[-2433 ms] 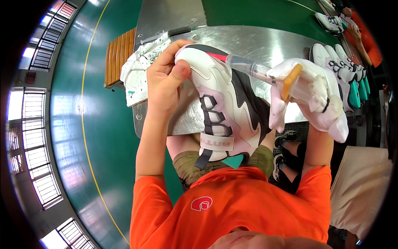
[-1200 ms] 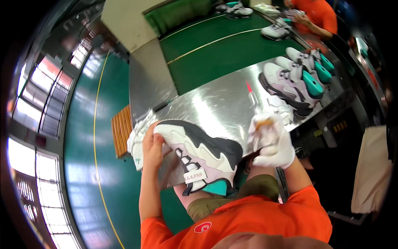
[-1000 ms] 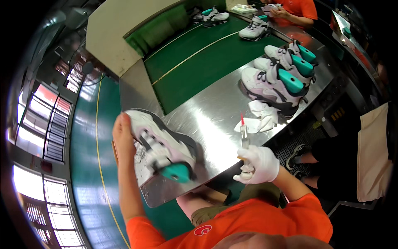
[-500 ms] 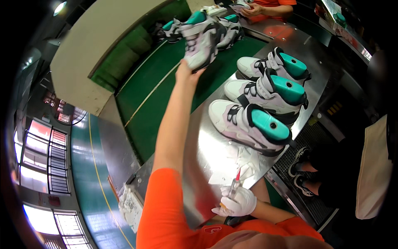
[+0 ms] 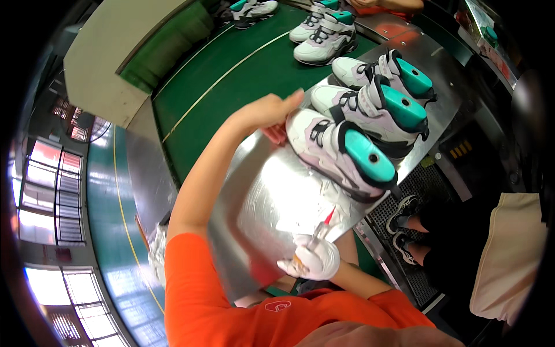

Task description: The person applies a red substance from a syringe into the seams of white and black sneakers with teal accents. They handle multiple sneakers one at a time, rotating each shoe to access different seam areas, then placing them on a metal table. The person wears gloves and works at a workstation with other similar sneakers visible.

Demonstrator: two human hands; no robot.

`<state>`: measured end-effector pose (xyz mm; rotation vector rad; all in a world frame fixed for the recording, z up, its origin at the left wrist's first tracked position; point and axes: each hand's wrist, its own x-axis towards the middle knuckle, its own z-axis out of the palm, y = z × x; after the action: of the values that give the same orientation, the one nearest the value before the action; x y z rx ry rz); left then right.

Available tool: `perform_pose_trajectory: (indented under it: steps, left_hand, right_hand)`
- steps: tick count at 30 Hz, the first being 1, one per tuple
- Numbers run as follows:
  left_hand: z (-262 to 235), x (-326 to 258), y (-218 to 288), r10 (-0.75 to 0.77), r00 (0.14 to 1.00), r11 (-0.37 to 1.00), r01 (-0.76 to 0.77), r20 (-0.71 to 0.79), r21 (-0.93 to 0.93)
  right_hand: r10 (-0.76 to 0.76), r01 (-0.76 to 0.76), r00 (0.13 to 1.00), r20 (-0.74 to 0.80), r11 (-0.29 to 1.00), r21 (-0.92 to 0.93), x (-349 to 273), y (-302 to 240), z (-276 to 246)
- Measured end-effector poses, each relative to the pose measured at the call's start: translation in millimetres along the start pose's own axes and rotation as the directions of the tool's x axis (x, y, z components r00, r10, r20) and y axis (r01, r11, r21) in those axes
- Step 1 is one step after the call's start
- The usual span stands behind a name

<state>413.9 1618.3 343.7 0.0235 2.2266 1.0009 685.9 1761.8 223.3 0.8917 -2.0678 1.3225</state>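
My bare left hand is at the toe of the nearest white-and-pink sneaker. Its thumb and fingers are apart; I cannot tell whether they touch the shoe. My right hand, in a white glove, is closed round a small clear applicator bottle with a red tip, low in front of me. Behind the nearest sneaker stand a second sneaker and a third sneaker, side by side on the metal table. Each of the three has a turquoise shoe last inside.
A green conveyor belt runs along the table's left. On it stand a pair of sneakers and, farther left, more shoes. A co-worker's hand shows at the far end. Crumpled white material lies left of my arm.
My left hand has let go of a sneaker, which now stands on the green belt, and has come back to the nearest sneaker. My right hand still holds the applicator bottle.
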Motion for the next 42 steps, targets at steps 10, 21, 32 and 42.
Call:
perform_pose_trajectory:
  steps: [10,21,32,42]
  left_hand:
    - [75.7,-24.0,-23.3,0.038,0.736,0.875,-0.350,-0.676,-0.333]
    - [-52.5,-234.7,-35.8,0.595,0.117,0.643,-0.662,-0.795,0.384]
    - [13.2,-189.6,-189.7,0.159,0.943,0.968,-0.091,-0.291,0.234]
    - [96.1,-337.1,-114.6,0.176,0.850,0.855,0.118,-0.496,0.505]
  right_hand:
    - [-0.028,0.028,0.999,0.034,1.000,0.009,-40.3,-60.8,-43.3]
    - [0.395,-0.459,0.872,0.288,0.865,0.204,-24.3,-63.8,-80.4]
    - [0.469,-0.538,0.677,0.568,0.841,-0.055,27.2,-81.4,-86.9]
    - [0.535,-0.500,0.572,0.622,0.828,-0.254,55.9,-61.6,-92.8]
